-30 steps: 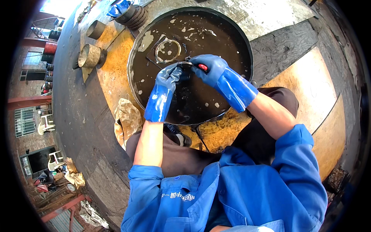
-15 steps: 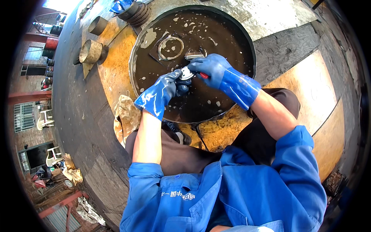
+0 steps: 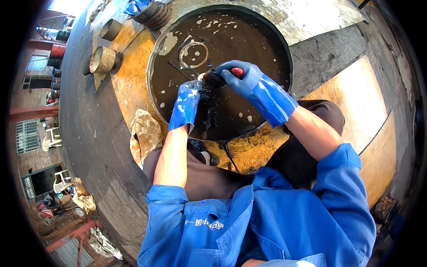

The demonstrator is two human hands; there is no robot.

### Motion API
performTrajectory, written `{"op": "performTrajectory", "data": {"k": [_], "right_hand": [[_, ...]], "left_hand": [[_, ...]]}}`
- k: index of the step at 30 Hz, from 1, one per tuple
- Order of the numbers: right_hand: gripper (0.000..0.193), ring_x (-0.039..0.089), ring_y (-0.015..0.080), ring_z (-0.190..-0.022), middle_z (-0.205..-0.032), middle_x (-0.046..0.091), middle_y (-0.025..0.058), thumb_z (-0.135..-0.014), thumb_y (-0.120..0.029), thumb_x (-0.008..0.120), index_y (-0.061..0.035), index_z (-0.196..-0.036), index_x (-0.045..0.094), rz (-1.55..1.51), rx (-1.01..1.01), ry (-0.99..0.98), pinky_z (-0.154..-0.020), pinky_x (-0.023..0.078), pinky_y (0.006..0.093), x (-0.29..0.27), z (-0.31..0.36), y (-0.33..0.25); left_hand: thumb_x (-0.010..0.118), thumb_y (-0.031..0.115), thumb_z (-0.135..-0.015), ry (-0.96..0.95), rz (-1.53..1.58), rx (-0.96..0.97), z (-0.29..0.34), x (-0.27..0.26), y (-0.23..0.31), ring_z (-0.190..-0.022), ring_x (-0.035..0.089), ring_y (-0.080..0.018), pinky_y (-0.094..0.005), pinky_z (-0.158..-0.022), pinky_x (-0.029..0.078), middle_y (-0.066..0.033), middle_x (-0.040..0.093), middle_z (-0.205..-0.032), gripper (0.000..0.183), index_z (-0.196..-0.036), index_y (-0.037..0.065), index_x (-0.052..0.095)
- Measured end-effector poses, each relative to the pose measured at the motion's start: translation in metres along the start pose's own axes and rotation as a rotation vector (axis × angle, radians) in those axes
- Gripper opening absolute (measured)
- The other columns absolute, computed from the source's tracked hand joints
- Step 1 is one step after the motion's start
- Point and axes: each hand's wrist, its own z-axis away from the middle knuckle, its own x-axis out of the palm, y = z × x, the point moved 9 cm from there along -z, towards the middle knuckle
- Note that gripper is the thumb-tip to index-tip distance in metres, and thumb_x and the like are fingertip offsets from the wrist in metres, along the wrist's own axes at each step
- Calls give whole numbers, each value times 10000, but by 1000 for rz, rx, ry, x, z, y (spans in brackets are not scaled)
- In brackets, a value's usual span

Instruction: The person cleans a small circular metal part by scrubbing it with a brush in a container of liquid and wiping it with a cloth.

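Blue rubber gloves cover both hands, which meet over a round basin point(image 3: 149, 71) of dark, murky liquid. My right hand point(image 3: 246, 82) is closed around a red-handled brush point(image 3: 237, 72), its dark head point(image 3: 214, 79) pointing left. That head presses against a small metal part, whose pale edge point(image 3: 201, 77) shows at the fingertips of my left hand point(image 3: 190, 91). Glove and brush hide most of the part. Beyond the left hand, a pale metal ring point(image 3: 194, 55) lies in the liquid over a dark squarish piece.
Two open metal cylinders point(image 3: 102, 60) stand left of the basin, with a stack of dark rings point(image 3: 155, 17) at its far left. A stained cloth point(image 3: 146, 131) lies by my left knee. Worn sheets point(image 3: 356, 93) cover the floor to the right.
My right hand has turned, lifting the red handle and bringing the dark brush head onto the part. My left hand has rotated, and the part's bright round face is hidden.
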Motion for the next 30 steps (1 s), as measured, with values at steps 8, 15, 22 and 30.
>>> {"op": "performTrajectory", "data": {"k": [8, 15, 22, 30], "right_hand": [[213, 716, 97, -907, -1031, 796, 46, -1024, -136, 654, -55, -1180, 775, -222, 144, 26, -874, 586, 281, 1, 2, 7], [217, 720, 109, -854, -999, 791, 47, -1026, -167, 656, -64, -1175, 775, -193, 187, 93, -810, 592, 279, -8, -7, 12], [191, 715, 108, -819, -954, 789, 41, -1008, -177, 679, -82, -1129, 792, -180, 234, 107, -795, 592, 288, -12, -7, 19], [216, 734, 137, -836, -980, 789, 65, -1004, -180, 671, -38, -1129, 775, -523, 173, 115, -791, 606, 303, -4, -11, 31]], "left_hand": [[616, 139, -1049, -95, -85, 155, 19, 9, 28, -795, 586, -79, -268, -729, 504, 12, 709, -902, 215, -1079, -11, 768], [645, 131, -1041, 16, 2, 46, 6, -7, 1, -798, 605, -90, -280, -734, 522, 16, 709, -902, 198, -1086, -15, 771], [609, 97, -1039, 13, -56, 102, 10, 5, 15, -805, 600, -86, -289, -741, 519, 22, 717, -923, 208, -1102, -15, 773], [615, 173, -1025, -36, -169, 93, 8, 5, 14, -829, 566, -102, -313, -739, 496, 1, 695, -884, 233, -1040, -9, 760]]}}
